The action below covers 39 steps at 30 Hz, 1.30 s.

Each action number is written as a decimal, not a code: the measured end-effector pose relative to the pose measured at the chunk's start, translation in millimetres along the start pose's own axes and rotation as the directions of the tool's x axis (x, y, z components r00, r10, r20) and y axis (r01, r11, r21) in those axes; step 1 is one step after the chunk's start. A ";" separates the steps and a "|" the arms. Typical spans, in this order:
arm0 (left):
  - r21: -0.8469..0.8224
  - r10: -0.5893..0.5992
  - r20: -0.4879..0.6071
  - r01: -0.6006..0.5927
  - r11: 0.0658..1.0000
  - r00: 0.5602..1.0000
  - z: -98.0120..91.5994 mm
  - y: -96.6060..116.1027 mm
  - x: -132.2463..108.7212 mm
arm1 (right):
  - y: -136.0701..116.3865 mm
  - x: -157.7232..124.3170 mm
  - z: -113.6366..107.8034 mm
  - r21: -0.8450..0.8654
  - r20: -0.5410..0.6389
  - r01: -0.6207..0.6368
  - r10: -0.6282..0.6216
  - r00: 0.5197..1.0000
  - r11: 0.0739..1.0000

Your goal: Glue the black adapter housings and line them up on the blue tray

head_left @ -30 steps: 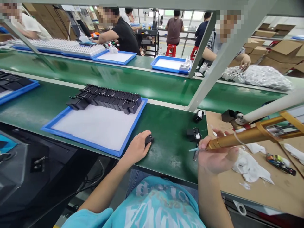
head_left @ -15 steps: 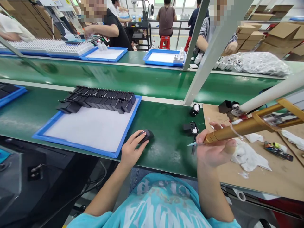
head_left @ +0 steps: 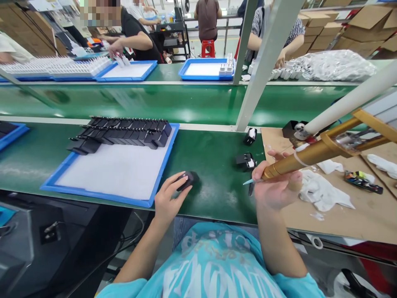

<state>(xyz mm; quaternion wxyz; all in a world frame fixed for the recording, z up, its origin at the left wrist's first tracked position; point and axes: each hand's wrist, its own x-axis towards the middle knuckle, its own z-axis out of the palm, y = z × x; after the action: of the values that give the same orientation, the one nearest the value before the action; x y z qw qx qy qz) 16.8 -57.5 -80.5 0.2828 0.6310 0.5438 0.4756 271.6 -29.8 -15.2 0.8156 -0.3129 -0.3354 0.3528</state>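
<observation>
My left hand (head_left: 167, 200) grips a small black plug part (head_left: 187, 179) resting on the green bench, just right of the blue tray (head_left: 105, 194). That tray has a white liner and rows of black plug parts (head_left: 120, 132) along its far edge. My right hand (head_left: 276, 188) is wrapped round a gold dispensing gun (head_left: 310, 157) whose thin bluish tip (head_left: 248, 182) points left, close to a black plug part (head_left: 245, 161). Another black part (head_left: 250, 135) lies further back.
A cardboard sheet (head_left: 356, 215) with white scraps (head_left: 322, 194) covers the bench on the right. A grey slanted frame post (head_left: 263, 62) rises behind the bench. Across the green conveyor (head_left: 155, 103) other people work at blue trays (head_left: 204, 70). A black machine (head_left: 37, 240) stands low on the left.
My left hand has turned the small black part up between its fingers. The view has dropped and shifted slightly; my right hand keeps the gold gun in nearly the same place.
</observation>
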 end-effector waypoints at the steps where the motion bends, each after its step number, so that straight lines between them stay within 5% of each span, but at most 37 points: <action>1: 0.020 -0.003 0.011 0.003 1.000 1.000 0.6 -0.4 -0.8 | -0.1 0.1 0.0 -0.001 0.000 0.000 0.000 1.000 1.000; 4: 0.026 -0.022 0.078 0.020 0.999 0.997 2.7 -2.1 -3.6 | -0.5 0.4 -0.5 -0.017 -0.006 -0.008 0.007 1.000 1.000; 9: -0.022 -0.028 0.006 0.028 0.999 1.000 3.4 -6.1 -6.8 | -0.7 1.1 -0.2 -0.028 -0.004 -0.007 0.007 1.000 1.000; 12: -0.030 -0.102 0.088 0.105 0.994 0.991 4.5 -10.8 -7.2 | -0.2 1.5 0.9 -0.011 -0.005 -0.013 0.013 1.000 1.000; 15: -0.187 -0.236 0.027 0.237 0.953 0.971 6.1 -9.6 -5.5 | 0.7 1.6 0.7 0.019 0.021 -0.008 0.008 1.000 1.000; 17: -0.430 -0.368 -0.022 0.324 0.843 0.930 7.4 -2.5 -2.9 | 1.2 1.6 -0.4 0.029 0.033 0.003 -0.004 0.999 1.000; 20: -0.725 -0.522 0.085 0.412 0.552 0.849 8.6 14.2 0.8 | 1.1 1.5 -2.3 0.016 0.019 0.010 -0.010 1.000 1.000; 24: -0.818 -0.600 0.271 0.508 0.269 0.753 8.3 30.5 2.0 | 0.4 1.8 -3.2 -0.037 0.002 0.011 -0.011 1.000 0.999; 27: -0.828 -0.592 0.347 0.534 0.172 0.728 7.1 33.4 0.9 | 0.4 2.0 -3.6 -0.026 0.006 0.026 -0.026 1.000 0.999; 35: -0.813 -0.473 0.367 0.523 0.256 0.801 6.9 38.6 0.8 | 1.8 3.2 -4.8 -0.012 -0.006 0.015 -0.015 1.000 1.000; 39: -0.788 -0.459 0.291 0.482 0.384 0.840 4.5 37.4 -1.5 | 1.6 3.3 -4.2 -0.005 -0.002 0.013 -0.013 1.000 1.000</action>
<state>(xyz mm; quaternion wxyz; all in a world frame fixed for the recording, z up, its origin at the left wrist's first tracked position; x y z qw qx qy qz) 36.6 -67.6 -50.0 0.6778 0.2417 0.4001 0.5675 275.9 -27.5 -17.8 0.8174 -0.3128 -0.3376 0.3465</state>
